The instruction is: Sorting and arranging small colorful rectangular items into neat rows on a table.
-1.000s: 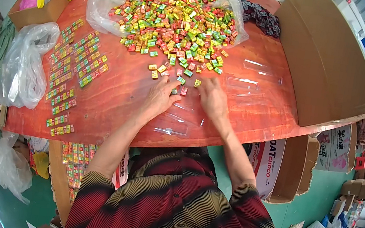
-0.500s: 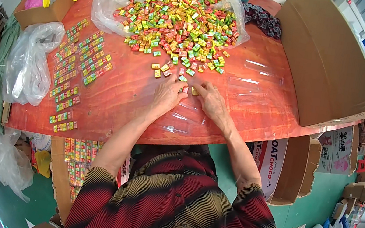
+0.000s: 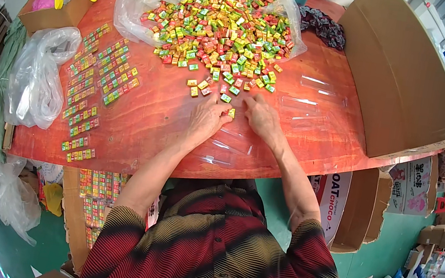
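My left hand is closed in a pinch at the middle of the red table, with a small yellow-green box at its fingertips. The fingers partly cover whatever else they hold. To its right, my right hand reaches forward over the tabletop, fingers a little apart, nothing visible in them. Just beyond both hands lie several loose small boxes, red, yellow and green. They trail off from a large heap of the same boxes spilling from a clear plastic bag. Clear plastic trays lie between my forearms.
Filled trays of small boxes stand in rows at the left, beside a crumpled clear bag. More clear trays lie at the right. A large open carton rises at the right edge, and a smaller carton sits far left.
My left hand now has a yellow-green box at its fingertips. My right hand has moved slightly forward and right, away from the left hand and that box.
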A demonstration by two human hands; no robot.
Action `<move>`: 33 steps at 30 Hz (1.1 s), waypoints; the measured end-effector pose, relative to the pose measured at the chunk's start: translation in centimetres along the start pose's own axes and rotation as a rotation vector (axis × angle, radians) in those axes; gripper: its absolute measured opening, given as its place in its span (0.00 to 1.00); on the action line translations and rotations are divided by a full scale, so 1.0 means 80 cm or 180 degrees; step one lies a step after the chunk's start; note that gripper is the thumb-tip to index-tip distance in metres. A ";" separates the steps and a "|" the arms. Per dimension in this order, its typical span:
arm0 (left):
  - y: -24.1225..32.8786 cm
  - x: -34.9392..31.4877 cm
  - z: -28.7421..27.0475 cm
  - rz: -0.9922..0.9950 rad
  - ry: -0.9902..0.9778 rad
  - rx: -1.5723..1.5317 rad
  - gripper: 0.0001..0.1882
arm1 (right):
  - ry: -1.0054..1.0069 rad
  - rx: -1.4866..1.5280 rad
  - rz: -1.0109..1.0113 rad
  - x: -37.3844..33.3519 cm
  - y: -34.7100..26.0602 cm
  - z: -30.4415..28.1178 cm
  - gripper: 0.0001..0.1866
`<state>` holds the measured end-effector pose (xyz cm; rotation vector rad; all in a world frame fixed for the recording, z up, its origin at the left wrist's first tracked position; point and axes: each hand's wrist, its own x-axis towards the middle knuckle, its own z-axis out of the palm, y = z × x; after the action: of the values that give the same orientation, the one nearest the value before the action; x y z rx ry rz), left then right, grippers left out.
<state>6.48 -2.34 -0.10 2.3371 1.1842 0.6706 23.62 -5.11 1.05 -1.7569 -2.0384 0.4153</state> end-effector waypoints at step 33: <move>-0.003 0.005 0.003 -0.0020 0.0025 0.0144 0.17 | 0.0419 0.0036 0.0654 -0.025 -0.002 0.012 0.12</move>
<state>6.68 -1.94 -0.29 2.3690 1.2216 0.6578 23.24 -7.08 0.09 -1.9408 -1.7701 0.3611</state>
